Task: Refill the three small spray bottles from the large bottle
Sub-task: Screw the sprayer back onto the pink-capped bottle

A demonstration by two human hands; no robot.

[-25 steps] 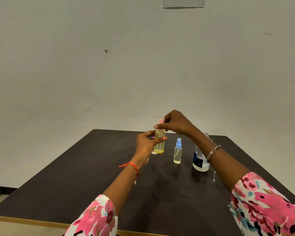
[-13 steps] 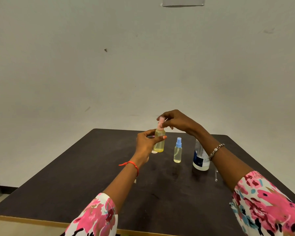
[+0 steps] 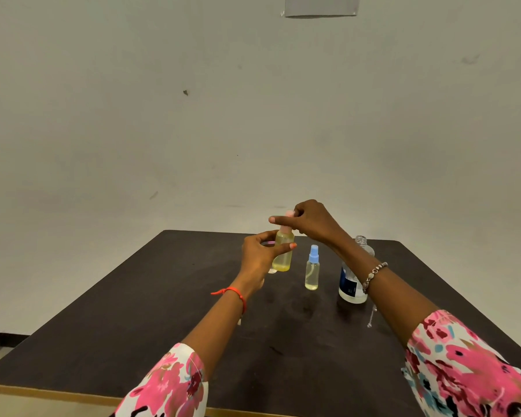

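My left hand (image 3: 260,254) grips the body of a small spray bottle (image 3: 283,254) filled with yellow liquid, held a little above the dark table (image 3: 163,311). Fingers of my right hand (image 3: 310,221) pinch its pink spray top (image 3: 289,214). A second small bottle (image 3: 312,269) with a blue spray top stands upright to the right, with yellowish liquid in it. The large clear bottle (image 3: 353,284) with a dark label stands further right, uncapped, partly hidden by my right forearm. A third small bottle is not clearly visible.
A small clear cap-like thing (image 3: 272,270) lies on the table behind my left hand. A thin clear object (image 3: 371,317) lies near the large bottle. The table's front edge (image 3: 57,394) runs along the bottom, and a plain wall rises behind.
My right hand has shifted on the pink top, its index finger now pointing left across it. The bottle in my left hand stays in place.
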